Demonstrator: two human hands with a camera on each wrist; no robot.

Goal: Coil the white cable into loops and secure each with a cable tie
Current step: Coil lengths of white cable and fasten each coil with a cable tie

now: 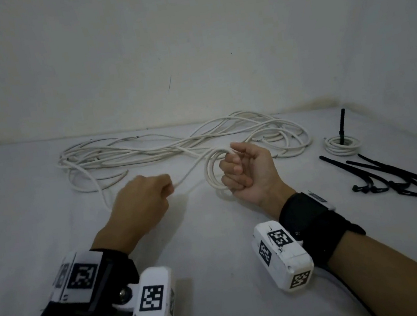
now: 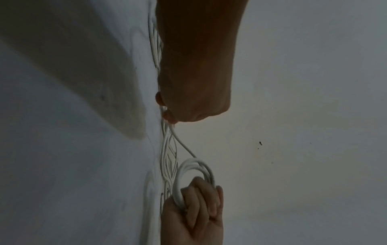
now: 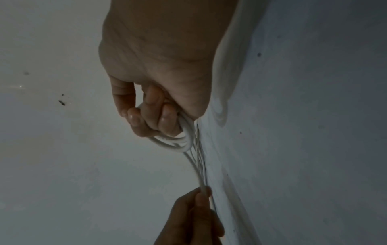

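The right hand (image 1: pixel 247 171) curls its fingers through a small coil of white cable (image 1: pixel 213 173), keeping the finished turns together, while the left hand (image 1: pixel 141 203) pinches the feeding strand just left of it, probably to guide the next turn. The uncoiled tangle (image 1: pixel 173 147) lies far behind; black cable ties (image 1: pixel 399 178) wait near right beside an already tied coil (image 1: pixel 342 144).

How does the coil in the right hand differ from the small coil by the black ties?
The held coil is gripped upright by the right hand, untied, with cable running on to the left hand. The small coil lies flat, a black tie standing from it. Both are white cable.
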